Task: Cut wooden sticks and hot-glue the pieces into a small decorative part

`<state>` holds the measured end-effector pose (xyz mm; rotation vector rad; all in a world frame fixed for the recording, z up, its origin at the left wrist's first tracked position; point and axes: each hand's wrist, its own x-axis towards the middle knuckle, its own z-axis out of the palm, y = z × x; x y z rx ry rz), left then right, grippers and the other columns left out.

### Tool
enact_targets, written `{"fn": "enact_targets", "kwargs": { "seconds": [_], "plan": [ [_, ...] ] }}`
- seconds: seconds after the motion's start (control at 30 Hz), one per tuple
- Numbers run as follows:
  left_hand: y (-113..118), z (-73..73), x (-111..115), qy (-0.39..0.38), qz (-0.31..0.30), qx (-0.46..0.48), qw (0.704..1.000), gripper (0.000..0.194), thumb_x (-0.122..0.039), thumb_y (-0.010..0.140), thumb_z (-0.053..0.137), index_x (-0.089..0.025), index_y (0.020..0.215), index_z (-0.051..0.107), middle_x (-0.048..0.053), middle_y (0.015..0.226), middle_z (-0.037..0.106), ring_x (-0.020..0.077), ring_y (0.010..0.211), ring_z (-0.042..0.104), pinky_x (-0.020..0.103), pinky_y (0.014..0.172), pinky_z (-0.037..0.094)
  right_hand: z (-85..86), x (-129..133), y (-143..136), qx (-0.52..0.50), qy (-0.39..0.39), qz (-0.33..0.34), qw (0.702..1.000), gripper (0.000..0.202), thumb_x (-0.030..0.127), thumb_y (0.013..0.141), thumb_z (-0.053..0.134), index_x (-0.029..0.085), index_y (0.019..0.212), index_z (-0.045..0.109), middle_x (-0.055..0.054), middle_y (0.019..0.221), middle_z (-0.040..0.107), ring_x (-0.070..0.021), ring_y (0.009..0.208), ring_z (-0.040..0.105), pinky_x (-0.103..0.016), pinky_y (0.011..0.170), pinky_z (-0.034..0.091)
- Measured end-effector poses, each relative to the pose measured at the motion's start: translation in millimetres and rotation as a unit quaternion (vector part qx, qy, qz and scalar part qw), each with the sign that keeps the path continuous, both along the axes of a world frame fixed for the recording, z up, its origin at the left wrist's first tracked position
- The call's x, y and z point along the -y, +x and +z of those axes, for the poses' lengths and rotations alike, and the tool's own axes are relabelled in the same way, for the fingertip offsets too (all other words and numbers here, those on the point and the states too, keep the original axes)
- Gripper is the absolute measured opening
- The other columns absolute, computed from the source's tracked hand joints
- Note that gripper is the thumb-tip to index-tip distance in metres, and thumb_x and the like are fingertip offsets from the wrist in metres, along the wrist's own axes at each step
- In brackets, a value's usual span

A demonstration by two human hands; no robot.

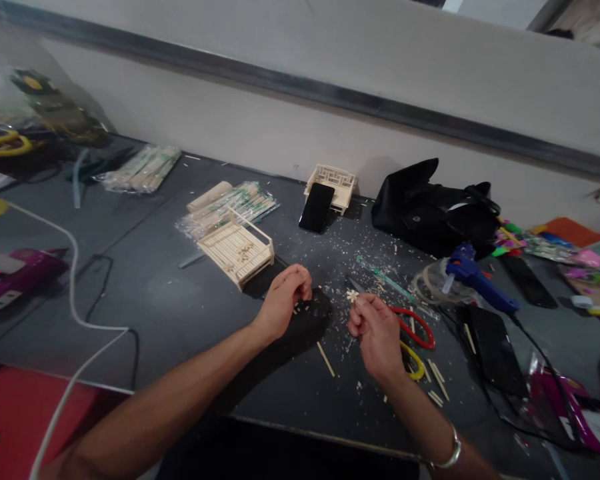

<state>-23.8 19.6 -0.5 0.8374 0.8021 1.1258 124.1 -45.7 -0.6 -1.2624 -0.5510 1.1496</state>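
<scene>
My right hand (380,337) pinches a small flower-shaped piece of wooden sticks (352,295) between thumb and fingertips. Beneath and beside that hand lie scissors with a red (427,341) and a yellow handle loop, partly hidden by it. My left hand (281,300) hovers over the table with fingers curled together; whether anything is between them is hidden. Small wooden bits lie just below its fingertips. Behind the left hand stands a miniature bench-like frame of wooden sticks (233,250), with several small flower pieces on its slats. A loose stick (325,359) lies between my forearms.
Farther back are bagged sticks (250,200), a phone (317,208) leaning on a second small stick bench (344,179), and a black bag (430,210). To the right are a blue glue gun (480,277) and a dark phone (497,350). A white cable (73,267) crosses the left.
</scene>
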Motion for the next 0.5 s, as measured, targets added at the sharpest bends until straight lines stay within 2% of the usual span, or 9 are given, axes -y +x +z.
{"fn": "enact_targets", "kwargs": {
  "seconds": [0.1, 0.2, 0.27, 0.33, 0.4, 0.5],
  "plan": [
    [-1.4, 1.8, -1.0, 0.018, 0.005, 0.014, 1.000, 0.031, -0.029, 0.071, 0.063, -0.020, 0.052, 0.040, -0.007, 0.050, 0.034, 0.0075, 0.047, 0.028, 0.023, 0.050, 0.032, 0.9, -0.6, 1.0, 0.001, 0.007, 0.000, 1.000, 0.031, 0.041, 0.062, 0.081, 0.021, 0.065, 0.057, 0.008, 0.050, 0.047, -0.0070, 0.045, 0.040, -0.019, 0.040, 0.033],
    [-5.0, 5.6, -2.8, 0.057, 0.038, 0.014, 0.998, 0.039, -0.034, 0.075, 0.066, -0.021, 0.051, 0.038, -0.007, 0.048, 0.031, 0.0079, 0.047, 0.027, 0.023, 0.049, 0.032, 1.2, -1.4, 2.8, 0.004, 0.018, -0.001, 1.000, 0.032, 0.041, 0.061, 0.081, 0.022, 0.065, 0.056, 0.008, 0.052, 0.045, -0.0072, 0.045, 0.040, -0.019, 0.040, 0.033],
    [-8.0, 8.1, -5.0, 0.095, 0.078, 0.020, 0.992, 0.037, -0.037, 0.077, 0.068, -0.020, 0.054, 0.045, -0.007, 0.050, 0.035, 0.0086, 0.049, 0.033, 0.024, 0.053, 0.036, 1.0, -1.8, 4.0, 0.005, 0.026, 0.005, 1.000, 0.032, 0.041, 0.062, 0.081, 0.022, 0.066, 0.055, 0.008, 0.053, 0.045, -0.0074, 0.046, 0.039, -0.020, 0.041, 0.033],
    [-10.5, 9.2, -7.3, 0.128, 0.100, 0.009, 0.987, 0.028, -0.037, 0.076, 0.072, -0.020, 0.062, 0.055, -0.005, 0.057, 0.047, 0.0097, 0.055, 0.043, 0.025, 0.058, 0.041, 0.9, -1.7, 4.9, 0.004, 0.036, 0.013, 0.999, 0.032, 0.041, 0.064, 0.080, 0.022, 0.067, 0.055, 0.008, 0.053, 0.045, -0.0076, 0.046, 0.039, -0.020, 0.041, 0.034],
    [-12.0, 8.4, -9.1, 0.145, 0.099, -0.013, 0.984, 0.020, -0.034, 0.073, 0.076, -0.020, 0.069, 0.062, -0.003, 0.065, 0.056, 0.0107, 0.061, 0.051, 0.026, 0.062, 0.044, 1.0, -1.4, 5.4, 0.002, 0.042, 0.020, 0.999, 0.032, 0.041, 0.064, 0.080, 0.022, 0.066, 0.055, 0.008, 0.054, 0.044, -0.0079, 0.047, 0.039, -0.020, 0.041, 0.034],
    [-12.4, 5.0, -10.5, 0.152, 0.093, -0.028, 0.984, 0.019, -0.030, 0.070, 0.079, -0.018, 0.069, 0.064, -0.002, 0.068, 0.060, 0.0107, 0.064, 0.056, 0.026, 0.065, 0.047, 1.3, -0.7, 5.8, -0.002, 0.047, 0.023, 0.999, 0.033, 0.041, 0.063, 0.081, 0.022, 0.067, 0.055, 0.007, 0.054, 0.044, -0.0081, 0.048, 0.039, -0.020, 0.041, 0.034]
  ]
}}
